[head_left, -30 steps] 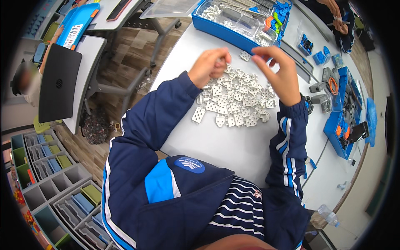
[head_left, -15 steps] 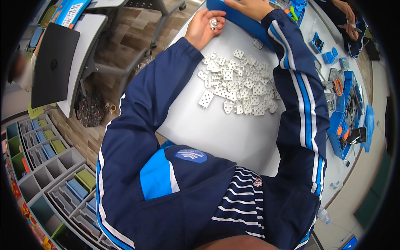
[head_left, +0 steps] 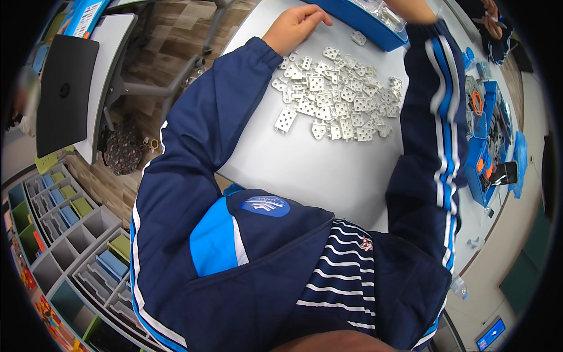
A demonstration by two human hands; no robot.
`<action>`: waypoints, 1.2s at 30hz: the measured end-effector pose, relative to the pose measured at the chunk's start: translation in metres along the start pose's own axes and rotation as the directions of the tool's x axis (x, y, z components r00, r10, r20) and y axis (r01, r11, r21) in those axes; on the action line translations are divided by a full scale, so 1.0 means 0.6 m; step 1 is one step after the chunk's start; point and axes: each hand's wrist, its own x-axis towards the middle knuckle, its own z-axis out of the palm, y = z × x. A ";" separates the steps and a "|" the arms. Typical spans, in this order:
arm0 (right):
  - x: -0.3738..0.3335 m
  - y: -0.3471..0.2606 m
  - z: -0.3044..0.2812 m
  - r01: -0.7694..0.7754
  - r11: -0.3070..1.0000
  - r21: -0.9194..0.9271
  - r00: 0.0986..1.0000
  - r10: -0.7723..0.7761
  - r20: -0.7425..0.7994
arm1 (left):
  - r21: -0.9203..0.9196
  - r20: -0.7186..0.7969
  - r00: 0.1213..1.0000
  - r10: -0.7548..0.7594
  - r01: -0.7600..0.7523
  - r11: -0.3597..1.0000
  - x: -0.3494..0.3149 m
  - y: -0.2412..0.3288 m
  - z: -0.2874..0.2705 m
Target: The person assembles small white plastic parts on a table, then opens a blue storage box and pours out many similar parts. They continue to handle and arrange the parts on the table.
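My left hand [head_left: 295, 28] is above the far left part of the white table, palm turned down and fingers curled closed. What it may hold is hidden. My right hand [head_left: 412, 9] reaches over the right end of a blue tray [head_left: 358, 17] at the top edge, its fingers cut off from view. Clear bags with pale parts lie in that tray. A loose heap of small white plastic building pieces with holes [head_left: 343, 97] spreads between my forearms. One rectangular white piece [head_left: 285, 120] lies at the heap's near left side.
On the right, another blue tray [head_left: 482, 188] holds orange and grey parts. A person's hands [head_left: 491, 20] show at the upper right. At left stand a desk with a black laptop [head_left: 65, 94], a patterned bag [head_left: 122, 149] on the floor, and a shelf of compartments [head_left: 70, 240].
My left hand has turned palm down and closed; the white piece in its palm no longer shows. My right hand has moved right along the tray, more of which is visible.
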 end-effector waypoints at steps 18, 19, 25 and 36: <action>-0.498 -0.063 0.038 -0.556 0.813 -0.175 0.796 0.459 -0.395 | 0.744 0.051 0.974 0.219 -0.184 0.643 -0.020 0.051 0.038; -0.530 -0.091 0.044 -0.599 0.781 -0.173 0.769 0.503 -0.394 | 0.731 0.032 0.973 0.229 -0.180 0.658 -0.018 0.055 0.038; -0.717 -0.259 0.135 -0.838 0.543 -0.057 0.546 0.833 -0.090 | 0.512 -0.091 0.996 0.011 0.037 0.858 -0.022 0.058 0.056; -0.854 -0.334 0.182 -0.897 0.385 0.214 0.306 0.894 -0.326 | 0.657 0.045 0.983 0.176 -0.162 0.736 -0.005 0.021 0.038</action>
